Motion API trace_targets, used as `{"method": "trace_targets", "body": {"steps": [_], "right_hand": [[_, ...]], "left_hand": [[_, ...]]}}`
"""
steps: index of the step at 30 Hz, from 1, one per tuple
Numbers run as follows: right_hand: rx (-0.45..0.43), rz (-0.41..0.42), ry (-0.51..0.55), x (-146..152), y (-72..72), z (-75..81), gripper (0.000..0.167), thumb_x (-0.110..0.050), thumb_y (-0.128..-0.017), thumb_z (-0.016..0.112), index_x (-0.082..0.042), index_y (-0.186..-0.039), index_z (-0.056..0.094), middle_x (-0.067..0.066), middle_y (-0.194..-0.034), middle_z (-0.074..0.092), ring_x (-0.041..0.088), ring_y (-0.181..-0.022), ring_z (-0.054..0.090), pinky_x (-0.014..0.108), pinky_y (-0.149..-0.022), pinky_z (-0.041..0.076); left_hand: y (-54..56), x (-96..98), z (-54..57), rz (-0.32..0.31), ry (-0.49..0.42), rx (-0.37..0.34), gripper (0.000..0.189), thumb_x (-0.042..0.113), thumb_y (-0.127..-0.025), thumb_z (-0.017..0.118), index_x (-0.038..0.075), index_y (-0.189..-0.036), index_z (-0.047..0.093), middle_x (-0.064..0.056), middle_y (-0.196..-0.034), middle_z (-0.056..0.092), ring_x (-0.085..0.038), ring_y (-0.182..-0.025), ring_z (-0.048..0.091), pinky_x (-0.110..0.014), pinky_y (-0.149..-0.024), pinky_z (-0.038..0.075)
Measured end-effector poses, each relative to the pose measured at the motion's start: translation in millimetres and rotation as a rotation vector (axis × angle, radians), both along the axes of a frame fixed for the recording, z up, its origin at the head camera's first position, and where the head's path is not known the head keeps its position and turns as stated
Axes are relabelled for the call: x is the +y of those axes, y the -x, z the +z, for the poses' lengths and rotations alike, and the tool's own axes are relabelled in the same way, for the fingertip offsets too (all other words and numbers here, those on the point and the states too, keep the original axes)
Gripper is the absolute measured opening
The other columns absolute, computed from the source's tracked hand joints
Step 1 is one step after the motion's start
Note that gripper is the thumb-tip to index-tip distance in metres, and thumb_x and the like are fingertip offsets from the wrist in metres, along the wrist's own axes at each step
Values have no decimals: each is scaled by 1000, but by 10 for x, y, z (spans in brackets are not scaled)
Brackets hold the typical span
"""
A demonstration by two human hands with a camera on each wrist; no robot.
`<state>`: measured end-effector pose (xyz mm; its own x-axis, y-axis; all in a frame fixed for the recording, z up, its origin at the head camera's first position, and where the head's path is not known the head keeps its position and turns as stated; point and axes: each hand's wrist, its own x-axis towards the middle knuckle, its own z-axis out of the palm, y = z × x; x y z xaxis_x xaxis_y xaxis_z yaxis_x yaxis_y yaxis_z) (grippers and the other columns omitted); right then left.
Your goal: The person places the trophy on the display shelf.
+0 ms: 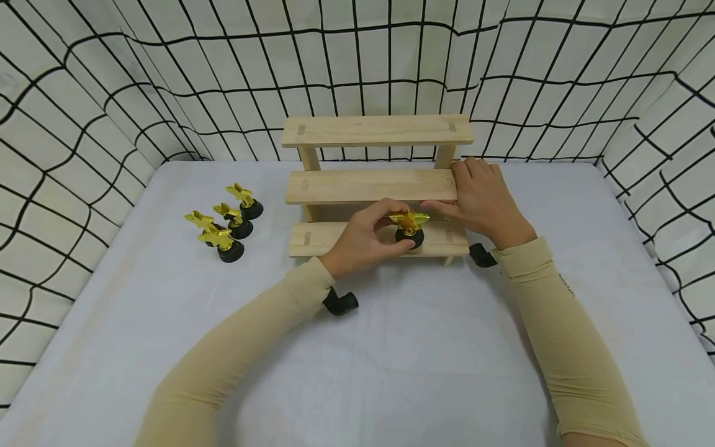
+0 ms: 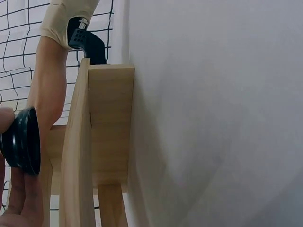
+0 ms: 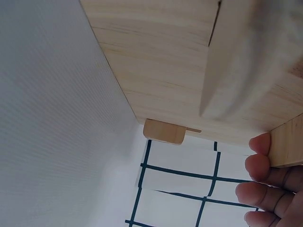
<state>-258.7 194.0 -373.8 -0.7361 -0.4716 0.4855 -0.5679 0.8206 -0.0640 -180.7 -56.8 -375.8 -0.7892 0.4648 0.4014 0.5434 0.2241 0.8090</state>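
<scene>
My left hand [image 1: 365,239] pinches a small gold star trophy [image 1: 409,222] with a round black base, over the lowest step of a three-tier wooden stand [image 1: 371,186]. In the left wrist view, the base [image 2: 21,142] shows its underside rim, with fingers on either side. My right hand [image 1: 488,202] grips the right end of the middle step, its thumb along the front edge and its fingers over the top. The right wrist view shows its fingertips [image 3: 258,168] against the wood beside the stand's side panel.
Several more gold trophies [image 1: 229,239] with black bases stand in a group left of the stand on the white tabletop [image 1: 223,347]. Black wire mesh [image 1: 357,56] rises behind the stand and along both sides. Each sleeved wrist carries a black camera mount [image 1: 341,303].
</scene>
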Motion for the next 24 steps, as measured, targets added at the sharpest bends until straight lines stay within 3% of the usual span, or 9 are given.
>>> {"method": "trace_targets", "body": {"steps": [7,14,24], "right_hand": [[-6,-2,-9,5,-9,5,115,-100,-78,15,4,-104,56,18,-85,56,35,-74,53,49,-69,42],[-11,-9,2,6,-3,-7,118,-100,-78,13,5,-107,57,19,-87,57,36,-77,54,51,-72,44],[-23,-24,-24,4,-15,4,124,-100,-78,10,9,-114,59,22,-90,60,38,-82,57,50,-72,44]], "left_hand": [[25,102,-57,30,25,-11,48,2,-85,82,-3,-126,59,-19,-128,65,-29,-118,66,-35,-106,58],[17,184,-68,11,22,-8,49,3,-85,83,-2,-128,59,-18,-129,65,-29,-118,67,-33,-102,60],[53,267,-106,5,66,-23,48,7,-87,83,2,-129,61,-13,-130,65,-24,-120,65,-35,-106,58]]}}
